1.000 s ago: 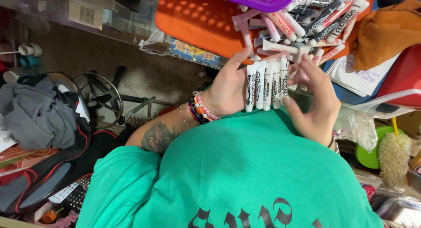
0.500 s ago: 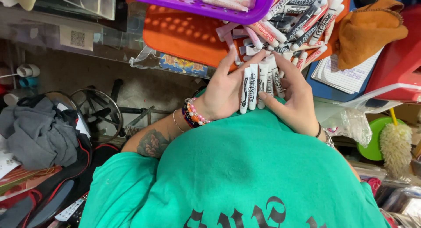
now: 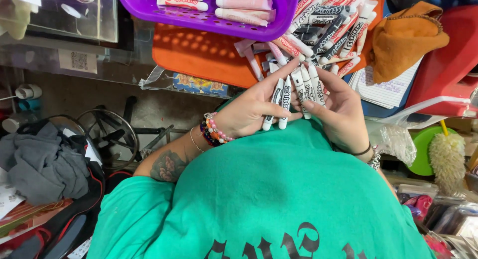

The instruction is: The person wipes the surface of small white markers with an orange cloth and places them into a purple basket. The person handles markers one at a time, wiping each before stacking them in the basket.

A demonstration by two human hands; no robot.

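Holding a row of white tubes [image 3: 294,97] with black lettering between both hands, just above the green shirt [image 3: 269,189], near the centre of the view. Left hand [image 3: 251,107] cupping the row from 9 o'clock, fingers curled over the tubes and pressing them toward the other palm. Right hand [image 3: 343,109] closing in from 3 o'clock, thumb lying across the lower ends, fingers propping the tubes from behind. Tubes standing side by side, touching, tilted slightly, tips pointing toward 12 o'clock.

Wearing beaded bracelets [image 3: 213,130] on the left wrist. Lying at 12 o'clock from the hands, a loose heap of similar tubes [image 3: 328,20] on an orange tray [image 3: 199,55]. Sitting further toward 11 o'clock, a purple basket [image 3: 149,10] carrying pink tubes [image 3: 234,5]. Resting at 2 o'clock, an orange cloth [image 3: 403,37] beside a lined notepad [image 3: 386,92]. Hanging at 4 o'clock, a cream duster [image 3: 445,159]. Piling at 8 o'clock, grey clothing [image 3: 40,162].
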